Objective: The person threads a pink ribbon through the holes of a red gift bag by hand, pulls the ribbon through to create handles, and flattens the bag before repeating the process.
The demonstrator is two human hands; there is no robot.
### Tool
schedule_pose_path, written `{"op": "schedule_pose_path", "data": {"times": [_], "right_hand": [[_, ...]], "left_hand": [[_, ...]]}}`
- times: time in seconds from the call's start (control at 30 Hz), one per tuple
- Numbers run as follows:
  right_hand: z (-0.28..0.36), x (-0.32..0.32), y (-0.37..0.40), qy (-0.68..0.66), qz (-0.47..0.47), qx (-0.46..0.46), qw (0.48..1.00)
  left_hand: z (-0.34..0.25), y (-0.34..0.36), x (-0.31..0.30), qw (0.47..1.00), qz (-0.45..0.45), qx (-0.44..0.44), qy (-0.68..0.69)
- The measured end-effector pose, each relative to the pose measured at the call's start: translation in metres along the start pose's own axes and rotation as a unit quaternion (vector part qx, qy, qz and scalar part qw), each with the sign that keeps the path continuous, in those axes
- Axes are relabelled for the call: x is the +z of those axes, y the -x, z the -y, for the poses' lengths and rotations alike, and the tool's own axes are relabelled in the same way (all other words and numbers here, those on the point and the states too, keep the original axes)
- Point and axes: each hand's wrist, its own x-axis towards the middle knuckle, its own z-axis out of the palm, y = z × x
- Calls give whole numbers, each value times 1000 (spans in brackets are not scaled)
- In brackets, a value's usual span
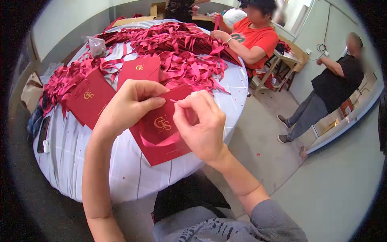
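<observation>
A dark red paper bag [155,154] with a gold logo lies tilted on the table in front of me. My left hand [135,101] grips the bag's top edge, thumb on the near face and fingers curled. My right hand [203,127] is closed in a pinch over the bag's upper right. A small pale tip, seemingly a ribbon end, sticks out between its thumb and forefinger. Across the front of the bag, below the logo, hangs a pink-red ribbon [161,142] in a loop. The right fingers partly hide the bag's right side.
More red bags [90,99] lie left on the round table with a white cloth [109,173]. Heaps of ribboned bags [173,38] cover its far side. A person in an orange-red shirt [256,38] handles ribbon there; another person [336,76] stands at right.
</observation>
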Motion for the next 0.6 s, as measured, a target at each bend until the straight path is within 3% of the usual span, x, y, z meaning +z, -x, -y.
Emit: {"op": "schedule_pose_path", "data": {"times": [0.6], "right_hand": [[10, -5, 0, 66, 9, -8, 998]], "left_hand": [[-6, 5, 13, 989, -44, 85, -109]]}}
